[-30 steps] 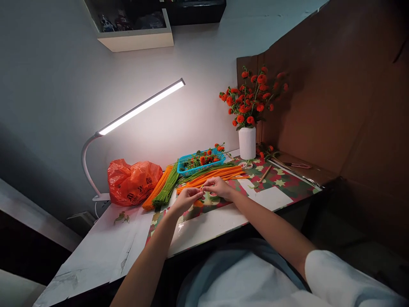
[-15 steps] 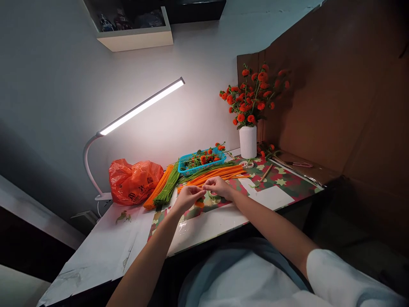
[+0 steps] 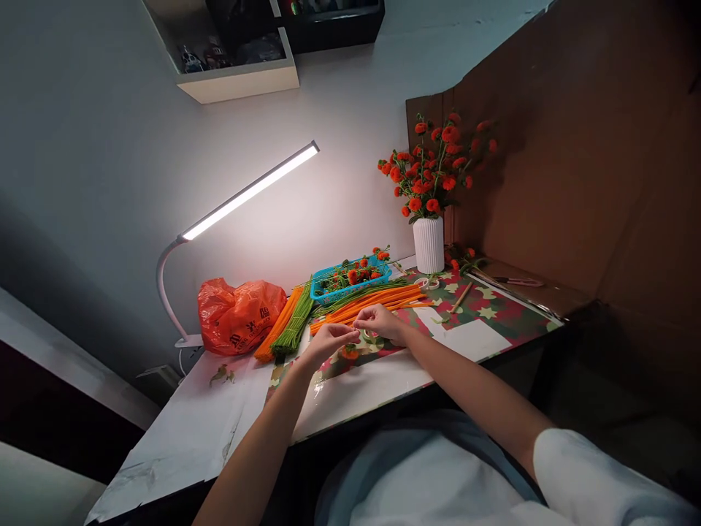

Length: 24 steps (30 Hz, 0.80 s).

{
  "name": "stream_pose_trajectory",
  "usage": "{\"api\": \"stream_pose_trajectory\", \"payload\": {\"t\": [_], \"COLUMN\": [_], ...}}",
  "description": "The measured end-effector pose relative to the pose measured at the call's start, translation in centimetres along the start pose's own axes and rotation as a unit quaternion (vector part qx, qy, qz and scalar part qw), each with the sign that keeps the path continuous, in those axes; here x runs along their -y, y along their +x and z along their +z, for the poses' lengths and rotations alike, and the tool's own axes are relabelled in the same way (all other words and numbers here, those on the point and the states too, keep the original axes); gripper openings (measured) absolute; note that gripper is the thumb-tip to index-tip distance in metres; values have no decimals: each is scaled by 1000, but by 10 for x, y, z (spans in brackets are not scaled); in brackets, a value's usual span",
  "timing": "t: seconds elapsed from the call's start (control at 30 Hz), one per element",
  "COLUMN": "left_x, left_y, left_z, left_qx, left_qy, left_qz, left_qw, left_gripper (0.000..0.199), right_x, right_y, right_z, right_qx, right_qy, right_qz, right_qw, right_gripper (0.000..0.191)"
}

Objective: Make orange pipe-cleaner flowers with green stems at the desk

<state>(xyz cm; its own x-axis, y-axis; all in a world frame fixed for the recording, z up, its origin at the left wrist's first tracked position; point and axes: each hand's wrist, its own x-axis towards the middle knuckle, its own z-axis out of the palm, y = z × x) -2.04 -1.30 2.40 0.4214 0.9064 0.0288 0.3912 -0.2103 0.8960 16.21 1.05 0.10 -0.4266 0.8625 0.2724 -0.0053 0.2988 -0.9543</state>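
My left hand (image 3: 331, 340) and my right hand (image 3: 380, 323) meet fingertip to fingertip over the front of the table, both closed in a pinch. Just under the left fingers shows a small orange flower with a green base (image 3: 349, 352); its stem seems to run up into the pinch, though the fingers hide it. What the right fingertips grip is too small to make out. Partly behind the right hand lies a roll of green tape (image 3: 373, 337). Orange fuzzy stems (image 3: 383, 301) lie in a bundle just beyond the hands.
A blue basket (image 3: 323, 298) holds orange flowers. Green stems (image 3: 293, 325) and an orange plastic bag (image 3: 235, 318) lie left. A ribbed white vase (image 3: 428, 245) of flowers stands behind, a thin stick (image 3: 463, 298) before it. A lit lamp (image 3: 252, 191) reaches over; cardboard (image 3: 569, 168) walls the right.
The view has tilted up slightly, shifting everything a little right and down. The small flower has turned and shows more green. Both hands stay pinched together.
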Motion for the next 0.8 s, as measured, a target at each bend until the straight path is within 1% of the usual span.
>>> {"api": "stream_pose_trajectory", "payload": {"t": [0.03, 0.07, 0.1, 0.13, 0.17, 0.2, 0.27, 0.3, 0.37, 0.4, 0.43, 0.47, 0.5, 0.53, 0.6, 0.67, 0.7, 0.73, 0.77, 0.8], "left_x": [-2, -4, -7, -9, -11, -12, -11, -8, -1, 2, 6, 8, 9, 9, 3, -6, -10, -13, -15, -15], "left_y": [1, 1, 1, 1, 1, 0, -2, -3, -6, -6, -7, -7, -7, -6, -6, -6, -6, -6, -6, -6], "left_z": [4, 8, 10, 10, 8, 5, -4, -10, -19, -22, -23, -23, -21, -18, -9, -2, 0, 1, 0, -2], "left_qx": [-59, -100, -121, -122, -106, -79, -2, 43, 128, 156, 170, 168, 153, 124, 40, -52, -71, -73, -59, -33], "left_qy": [50, 86, 107, 112, 103, 79, -5, -58, -140, -166, -179, -180, -165, -134, -32, 79, 114, 129, 122, 94], "left_qz": [13, 24, 30, 29, 23, 10, -23, -39, -66, -77, -85, -84, -76, -62, -24, 8, 19, 21, 17, 8], "left_qw": [997, 991, 986, 986, 989, 994, 1000, 997, 980, 971, 965, 966, 971, 981, 998, 996, 991, 989, 991, 995], "left_gripper": [38, 37, 37, 37, 38, 39, 41, 42, 41, 41, 41, 42, 42, 43, 40, 37, 37, 39, 41, 43], "right_x": [-2, -3, -2, -1, 0, 2, 7, 9, 12, 13, 13, 13, 12, 11, 9, 7, 7, 7, 7, 8], "right_y": [1, 2, 2, 2, 2, 1, -1, -2, -4, -4, -5, -5, -5, -5, -3, -2, -2, -2, -2, -3], "right_z": [-1, -2, -3, -4, -5, -6, -7, -6, -5, -4, -3, -2, -1, -1, -1, -2, -3, -3, -3, -4], "right_qx": [-18, -32, -39, -40, -32, -18, 27, 51, 92, 105, 109, 103, 89, 71, 31, 2, -5, -9, -7, 0], "right_qy": [-6, -12, -17, -22, -26, -28, -26, -25, -29, -33, -39, -45, -52, -61, -83, -102, -106, -104, -99, -92], "right_qz": [4, 6, 5, 1, -5, -14, -32, -39, -46, -46, -44, -44, -45, -47, -49, -47, -45, -43, -44, -49], "right_qw": [1000, 999, 999, 999, 999, 999, 999, 998, 994, 993, 992, 993, 994, 995, 995, 994, 993, 994, 994, 995], "right_gripper": [40, 41, 41, 41, 42, 42, 44, 44, 42, 41, 39, 37, 35, 33, 31, 32, 33, 35, 36, 37]}}
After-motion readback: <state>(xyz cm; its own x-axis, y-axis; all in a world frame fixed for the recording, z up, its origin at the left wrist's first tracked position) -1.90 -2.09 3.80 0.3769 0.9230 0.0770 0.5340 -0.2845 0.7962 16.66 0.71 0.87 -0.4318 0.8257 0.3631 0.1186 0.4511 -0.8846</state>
